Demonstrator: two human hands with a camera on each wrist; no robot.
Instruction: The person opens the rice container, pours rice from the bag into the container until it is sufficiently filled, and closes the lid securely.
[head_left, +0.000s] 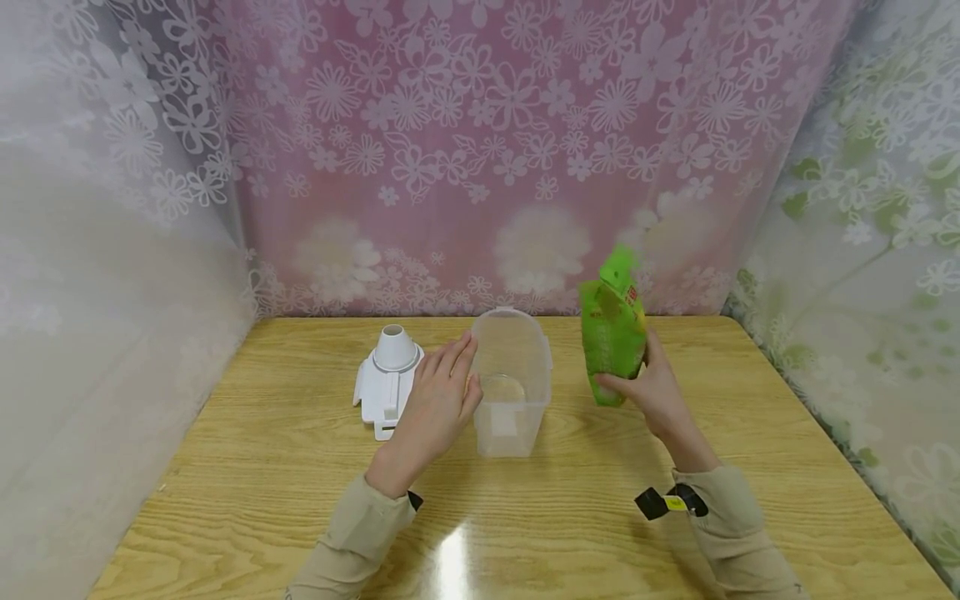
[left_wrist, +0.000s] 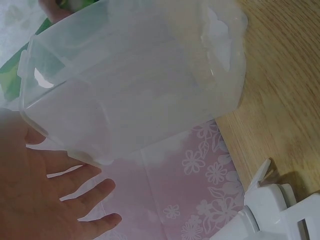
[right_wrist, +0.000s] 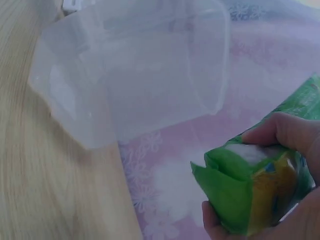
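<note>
A clear plastic container stands upright on the table with its top uncovered. At its left side is my left hand, fingers straight and close to the container's rim; in the left wrist view the fingers are spread beside the wall. My right hand grips a green plastic bag by its lower part, raised to the right of the container. The bag's far end looks blurred in the head view. In the right wrist view thumb and fingers curl round the bag, whose contents are hidden.
A white plastic lid-like piece with a cone-shaped spout lies left of the container, partly behind my left hand. The wooden table ends at a pink flowered curtain; pale curtains hang on both sides.
</note>
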